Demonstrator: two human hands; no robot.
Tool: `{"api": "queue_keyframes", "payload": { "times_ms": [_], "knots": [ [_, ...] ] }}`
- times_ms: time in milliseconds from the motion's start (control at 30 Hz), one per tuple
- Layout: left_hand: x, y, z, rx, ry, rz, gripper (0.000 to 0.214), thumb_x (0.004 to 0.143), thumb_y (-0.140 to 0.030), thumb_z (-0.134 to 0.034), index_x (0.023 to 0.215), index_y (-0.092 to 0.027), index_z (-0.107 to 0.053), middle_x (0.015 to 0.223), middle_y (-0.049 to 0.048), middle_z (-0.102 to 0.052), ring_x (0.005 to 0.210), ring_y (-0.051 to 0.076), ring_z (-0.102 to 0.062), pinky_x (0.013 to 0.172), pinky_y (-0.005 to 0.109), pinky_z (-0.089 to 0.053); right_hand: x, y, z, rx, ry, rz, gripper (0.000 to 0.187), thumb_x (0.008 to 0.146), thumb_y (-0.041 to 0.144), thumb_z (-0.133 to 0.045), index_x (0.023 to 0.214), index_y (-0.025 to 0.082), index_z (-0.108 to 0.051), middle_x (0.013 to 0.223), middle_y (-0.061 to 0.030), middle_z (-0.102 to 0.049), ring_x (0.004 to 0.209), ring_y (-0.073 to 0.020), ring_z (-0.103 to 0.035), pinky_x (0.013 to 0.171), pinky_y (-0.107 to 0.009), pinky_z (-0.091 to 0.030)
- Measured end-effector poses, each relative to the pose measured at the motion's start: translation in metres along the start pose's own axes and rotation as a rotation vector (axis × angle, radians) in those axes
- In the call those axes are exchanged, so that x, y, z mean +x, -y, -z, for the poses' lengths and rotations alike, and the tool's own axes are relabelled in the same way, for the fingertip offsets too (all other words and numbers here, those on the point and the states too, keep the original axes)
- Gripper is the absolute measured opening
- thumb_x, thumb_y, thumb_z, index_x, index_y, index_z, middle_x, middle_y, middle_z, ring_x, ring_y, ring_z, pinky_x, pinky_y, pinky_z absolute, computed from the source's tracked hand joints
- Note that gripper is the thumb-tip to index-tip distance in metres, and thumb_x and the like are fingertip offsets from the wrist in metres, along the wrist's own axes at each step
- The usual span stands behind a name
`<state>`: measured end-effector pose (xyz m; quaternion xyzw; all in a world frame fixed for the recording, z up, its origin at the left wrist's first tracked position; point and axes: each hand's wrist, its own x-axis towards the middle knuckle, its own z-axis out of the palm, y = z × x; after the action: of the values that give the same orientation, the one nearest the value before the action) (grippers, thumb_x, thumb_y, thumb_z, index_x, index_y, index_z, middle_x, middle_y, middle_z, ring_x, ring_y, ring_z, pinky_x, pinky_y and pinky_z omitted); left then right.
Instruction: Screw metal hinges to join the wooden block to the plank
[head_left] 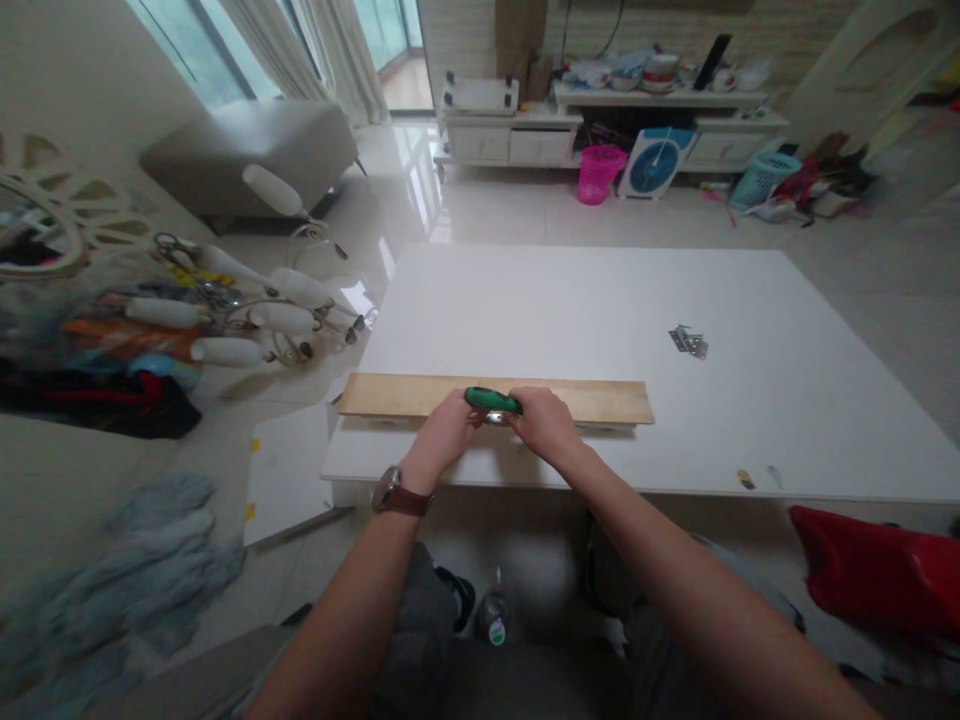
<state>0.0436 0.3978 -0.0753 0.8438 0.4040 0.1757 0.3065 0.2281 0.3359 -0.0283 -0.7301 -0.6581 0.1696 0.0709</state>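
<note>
A wooden board (405, 395) lies along the table's (540, 310) near edge, by the left corner. At its front, the left hand (448, 428) curls beside a green tool (493, 401), hold unclear; the right hand's (547, 424) grip closes on the tool's right end, forearm slanting inward.

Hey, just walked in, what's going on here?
A person has the left hand and right hand at opposite ends of a green handle, over a wooden board near a white tabletop's front edge. A shiny metal part shows below the handle, too small to identify. Small metal pieces lie grouped farther right.
</note>
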Motion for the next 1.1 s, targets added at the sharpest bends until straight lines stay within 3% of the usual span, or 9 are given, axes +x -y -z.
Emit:
{"api": "queue_keyframes", "payload": {
  "times_ms": [400,600,733,933,1100],
  "knots": [
    [-0.001,0.008,-0.006,-0.007,-0.022,0.015,0.033,0.089,-0.005,-0.067,0.118,-0.017,-0.075,0.123,0.0142,-0.075,0.118,0.028,-0.069,0.106,0.043,-0.056,-0.001,-0.007,0.004,0.178,-0.075,0.084,0.025,0.088,0.01,-0.063,0.103,0.025,-0.077,0.106,-0.0044,-0.081,0.099,-0.0229,-0.071,0.077,-0.028,-0.042],
    [0.002,0.008,-0.004,0.01,0.038,-0.11,0.03,0.09,-0.003,-0.063,0.109,-0.019,-0.08,0.127,0.0115,-0.074,0.12,0.025,-0.068,0.11,0.043,-0.054,-0.001,-0.034,0.007,0.233,-0.127,0.123,0.015,0.089,0.009,-0.067,0.095,0.019,-0.076,0.098,-0.0067,-0.076,0.092,-0.0206,-0.067,0.081,-0.028,-0.043],
    [0.0,0.005,-0.004,0.032,0.02,-0.097,0.034,0.089,-0.001,-0.063,0.113,-0.019,-0.079,0.133,0.0116,-0.072,0.126,0.026,-0.066,0.114,0.043,-0.052,-0.013,-0.056,0.006,0.264,-0.092,0.174,0.009,0.09,0.011,-0.07,0.084,0.017,-0.073,0.086,-0.0041,-0.072,0.08,-0.0181,-0.063,0.076,-0.026,-0.041],
    [-0.002,-0.002,-0.001,0.033,0.01,-0.085,0.038,0.088,0.001,-0.059,0.111,-0.021,-0.08,0.13,0.0091,-0.073,0.126,0.024,-0.066,0.114,0.042,-0.053,-0.039,-0.089,-0.016,0.156,0.035,0.305,0.016,0.086,0.006,-0.067,0.087,0.02,-0.074,0.09,-0.0041,-0.073,0.082,-0.018,-0.065,0.074,-0.025,-0.039],
    [-0.003,-0.005,0.0,0.033,0.004,-0.058,0.041,0.084,0.004,-0.059,0.11,-0.021,-0.08,0.131,0.0091,-0.073,0.126,0.025,-0.066,0.114,0.043,-0.053,-0.048,-0.111,-0.043,0.012,0.104,0.28,0.023,0.087,0.005,-0.062,0.094,0.021,-0.077,0.098,-0.0059,-0.078,0.084,-0.0197,-0.069,0.071,-0.026,-0.037]
  ]
}}
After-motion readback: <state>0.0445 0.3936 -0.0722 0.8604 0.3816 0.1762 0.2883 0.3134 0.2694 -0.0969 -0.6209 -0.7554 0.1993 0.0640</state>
